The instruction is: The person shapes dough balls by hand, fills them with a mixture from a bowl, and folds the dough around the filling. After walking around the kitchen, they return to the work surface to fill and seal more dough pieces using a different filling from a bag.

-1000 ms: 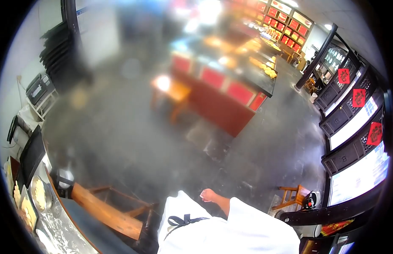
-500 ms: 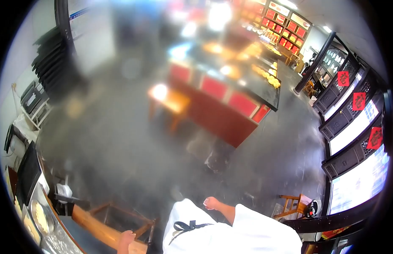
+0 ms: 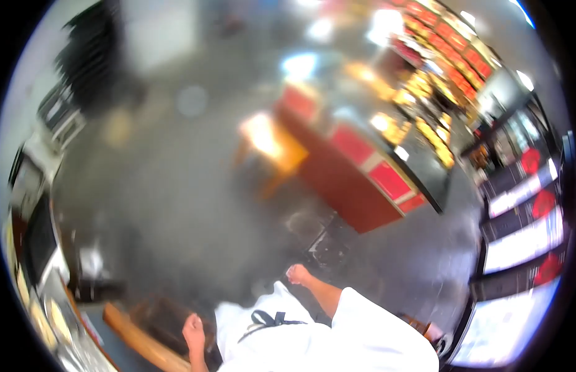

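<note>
My left hand (image 3: pixel 193 330) hangs at the lower left of the head view, its fingers curled in with nothing seen in them. It is nearest to a long wooden beam (image 3: pixel 139 338) beside a work counter, and apart from it. My right hand (image 3: pixel 296 274) is in front of my body over the grey floor, loosely closed; no object shows in it. Between the hands is my white garment (image 3: pixel 281 341), tied at the waist with a dark bow (image 3: pixel 269 318).
A long counter with red panels (image 3: pixel 350 146) stands ahead to the right, with yellow items (image 3: pixel 435 139) on top. A wooden stool (image 3: pixel 281 149) is at its near end. Trays of pale food (image 3: pixel 57 317) lie at lower left. Dark doors with red signs (image 3: pixel 542 203) line the right.
My left hand has risen into fuller view, and my right hand has shifted slightly up and left. The view has tilted; the red-panelled counter and stool appear lower and farther right.
</note>
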A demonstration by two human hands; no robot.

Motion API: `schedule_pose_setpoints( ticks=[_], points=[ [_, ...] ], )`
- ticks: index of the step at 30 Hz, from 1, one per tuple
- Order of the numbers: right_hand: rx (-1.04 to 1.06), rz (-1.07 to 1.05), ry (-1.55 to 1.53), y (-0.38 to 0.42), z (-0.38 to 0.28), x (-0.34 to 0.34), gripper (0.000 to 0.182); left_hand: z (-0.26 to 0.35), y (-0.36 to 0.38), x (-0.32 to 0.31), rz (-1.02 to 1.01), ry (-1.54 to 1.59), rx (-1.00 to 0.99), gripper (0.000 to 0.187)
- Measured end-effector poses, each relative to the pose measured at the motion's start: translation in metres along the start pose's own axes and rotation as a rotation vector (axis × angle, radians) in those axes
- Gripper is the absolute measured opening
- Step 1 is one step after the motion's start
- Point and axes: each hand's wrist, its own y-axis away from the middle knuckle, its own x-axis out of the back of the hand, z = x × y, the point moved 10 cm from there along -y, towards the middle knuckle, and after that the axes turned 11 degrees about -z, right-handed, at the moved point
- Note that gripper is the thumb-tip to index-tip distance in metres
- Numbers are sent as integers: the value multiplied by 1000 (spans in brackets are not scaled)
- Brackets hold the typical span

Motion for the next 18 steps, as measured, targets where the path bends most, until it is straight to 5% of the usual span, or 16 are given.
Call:
schedule_pose_setpoints(
  ticks=[1,2,4,7,12,16,18],
  points=[
    [-319,18,-663,7,4,25,15,3,12,17,48,56,16,25],
    [-276,-122,-256,-24,-4,36,17,5,26,35,106,82,72,24],
    [-386,64,-1000,-39,-17,56,13,-8,47,62,167,105,170,25],
    [-419,64,-1253,-92,-44,73,13,-67,57,71,276,231,379,25],
    [-464,-85,-882,-157,-86,113,17,-117,-23,69,446,775,597,22],
    [-466,-125,-950,-214,-89,153,11,-152,-187,97,183,387,324,21],
    [-330,-41,-839,-252,-104,196,3,-97,-269,131,129,517,209,18]
  ],
)
